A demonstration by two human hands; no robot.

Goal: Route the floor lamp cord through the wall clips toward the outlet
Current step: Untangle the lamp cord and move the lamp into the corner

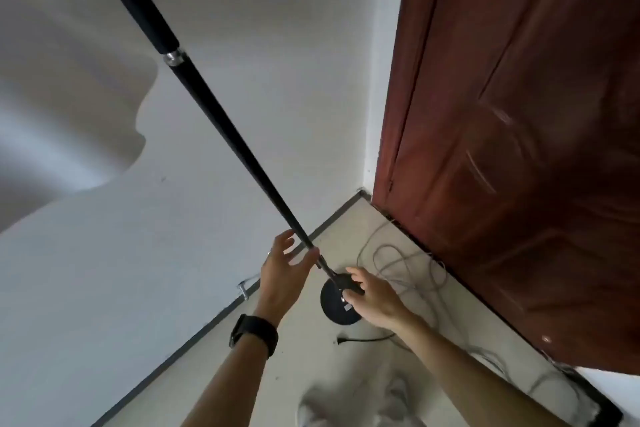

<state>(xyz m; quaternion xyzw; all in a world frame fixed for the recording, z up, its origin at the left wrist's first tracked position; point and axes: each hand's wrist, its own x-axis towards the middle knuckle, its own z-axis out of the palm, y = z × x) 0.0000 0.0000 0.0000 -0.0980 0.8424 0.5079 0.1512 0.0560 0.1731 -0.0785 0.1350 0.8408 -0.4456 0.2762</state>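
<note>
Left hand is hovering open-fingered beside the thin black metal lamp pole, right hand is pinching the limp, light black lamp cord at the round black base, best gripped near its loose plug

The lamp base is set on the floor in the corner, with the wall to its left and the door to its right. Loose cord is coiled between base and door. A plug lies just before the base.
</note>
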